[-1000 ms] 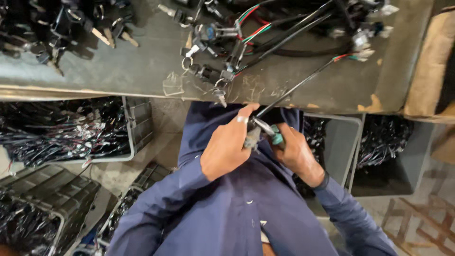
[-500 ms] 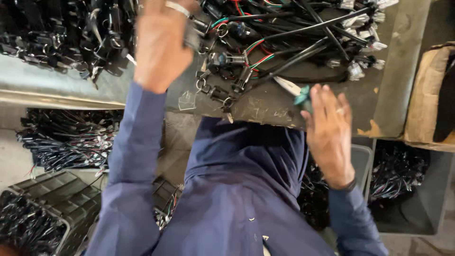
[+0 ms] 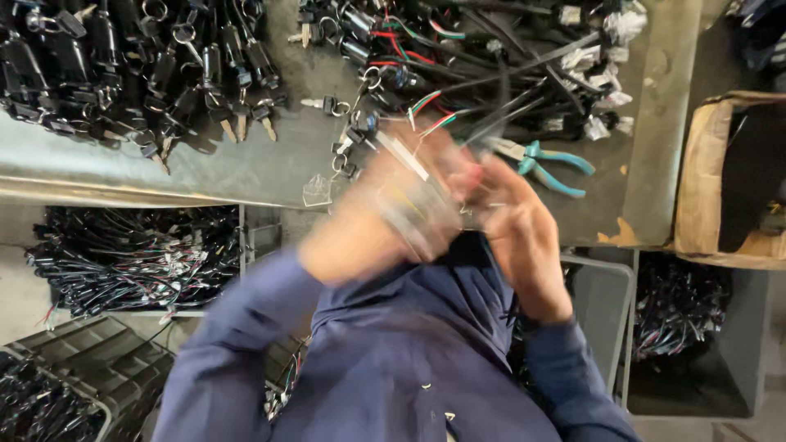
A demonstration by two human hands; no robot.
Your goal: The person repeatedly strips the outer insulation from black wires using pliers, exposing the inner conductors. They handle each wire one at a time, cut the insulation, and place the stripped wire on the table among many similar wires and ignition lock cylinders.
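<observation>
Both hands meet at chest height over a thin black cable with coloured wires (image 3: 458, 123); left hand (image 3: 385, 221) too blurred to tell its grip; right hand (image 3: 512, 229) fingers curled around it; teal-handled metal pliers (image 3: 540, 160) lie just beside on the grey workbench (image 3: 262, 164).

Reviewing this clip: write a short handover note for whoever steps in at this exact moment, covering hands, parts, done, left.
Left hand: blurred in motion, seems to grip a wire harness; grip unclear.
Right hand: close beside it at the same bundle, grip unclear.
Teal-handled pliers lie on the bench, in neither hand.
Keyed locks lie in rows at the bench's left; loose harnesses fill the floor bin.
Done or left: cannot tell.
</observation>
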